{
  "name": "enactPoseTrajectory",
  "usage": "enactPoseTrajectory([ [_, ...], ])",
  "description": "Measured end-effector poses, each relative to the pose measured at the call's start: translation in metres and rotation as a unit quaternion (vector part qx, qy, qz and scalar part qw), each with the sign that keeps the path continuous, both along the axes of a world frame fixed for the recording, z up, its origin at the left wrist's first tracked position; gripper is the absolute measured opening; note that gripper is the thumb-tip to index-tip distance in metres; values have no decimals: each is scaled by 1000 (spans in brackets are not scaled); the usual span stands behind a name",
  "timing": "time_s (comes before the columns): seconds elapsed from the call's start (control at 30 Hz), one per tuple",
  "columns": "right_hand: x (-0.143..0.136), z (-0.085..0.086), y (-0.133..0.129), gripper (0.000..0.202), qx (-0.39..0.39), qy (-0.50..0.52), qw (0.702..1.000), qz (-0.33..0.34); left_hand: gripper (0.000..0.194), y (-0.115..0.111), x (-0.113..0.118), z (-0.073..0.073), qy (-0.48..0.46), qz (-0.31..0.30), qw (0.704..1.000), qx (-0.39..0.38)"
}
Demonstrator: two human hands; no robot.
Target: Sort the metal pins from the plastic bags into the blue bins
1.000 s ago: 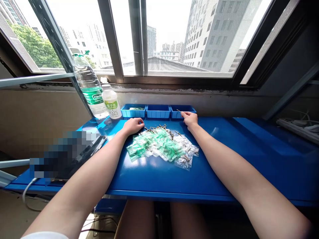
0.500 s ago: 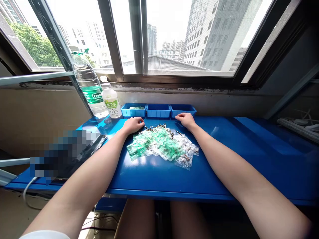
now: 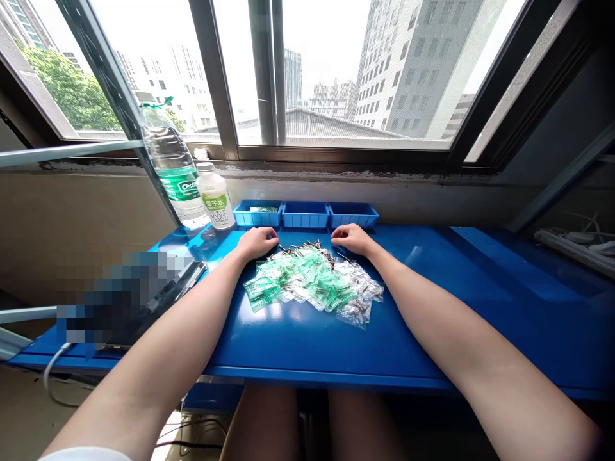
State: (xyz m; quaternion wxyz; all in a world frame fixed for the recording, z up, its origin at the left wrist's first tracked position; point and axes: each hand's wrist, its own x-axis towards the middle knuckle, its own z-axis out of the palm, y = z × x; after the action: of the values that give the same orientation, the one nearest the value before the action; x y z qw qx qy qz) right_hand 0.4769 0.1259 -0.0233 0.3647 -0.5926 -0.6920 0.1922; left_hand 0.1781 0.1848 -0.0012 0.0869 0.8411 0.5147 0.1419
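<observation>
A heap of small clear and green-printed plastic bags [image 3: 307, 282] lies on the blue table [image 3: 288, 346], with bare metal screws [image 3: 314, 246] along its far edge. My left hand [image 3: 258, 243] rests at the heap's left far corner, its fingers curled together beside the screws. On the opposite side, my right hand [image 3: 353, 239] hovers or rests just right of the screws, thumb and fingers drawn into a pinch. Whatever either hand may hold is too small or hidden to make out. Behind the hands stand three blue bins; the left bin [image 3: 257, 221] contains some bags.
The middle bin [image 3: 305, 221] and right bin [image 3: 354, 222] stand against the wall. At back left are a large water bottle [image 3: 180, 186] and a white drink bottle [image 3: 217, 211]. A dark, partly blurred-out object [image 3: 139, 307] lies beside my left forearm.
My right hand has come slightly left, away from the front of the right bin and closer to the screws. My left hand has stayed nearly still.
</observation>
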Motion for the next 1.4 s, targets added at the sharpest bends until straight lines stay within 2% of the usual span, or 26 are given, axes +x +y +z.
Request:
enactPoseTrajectory([
  [0.1, -12, -2, 0, 28, 82, -17, 996, 13, 29, 0, 0, 0, 0, -3, 1000, 0],
  [0.17, -20, -4, 3, 33, 99, -52, 993, 47, 29, 1, 0, 0, 0, -2, 1000, 2],
  [0.3, -27, -4, 7, 31, 66, -129, 986, 80, 29, 1, -1, -1, -1, 3, 1000, 3],
  [0.5, -25, 4, 2, 17, 43, -115, 988, 88, 29, 2, -1, -2, 2, 2, 1000, 5],
  [0.63, -20, 6, 3, 7, 21, -57, 993, 101, 29, 2, 0, -1, 2, -1, 1000, 1],
  [0.77, -13, 5, 4, 10, -30, 70, 993, 90, 29, 0, 1, 0, -2, 4, 1000, -2],
  [0.9, -8, 8, 1, 20, -53, 228, 971, 49, 29, -1, 1, 0, -1, 3, 1000, -2],
  [1.07, -7, 11, -5, 32, -64, 360, 931, 18, 28, 1, 0, -1, -1, -2, 1000, 1],
  [1.17, -7, 9, -4, 32, -66, 380, 923, 3, 27, 1, 0, -1, -3, -1, 1000, 3],
  [1.4, -7, 0, 7, 23, -18, 371, 927, -49, 28, 0, 1, -1, -6, 4, 1000, -5],
])
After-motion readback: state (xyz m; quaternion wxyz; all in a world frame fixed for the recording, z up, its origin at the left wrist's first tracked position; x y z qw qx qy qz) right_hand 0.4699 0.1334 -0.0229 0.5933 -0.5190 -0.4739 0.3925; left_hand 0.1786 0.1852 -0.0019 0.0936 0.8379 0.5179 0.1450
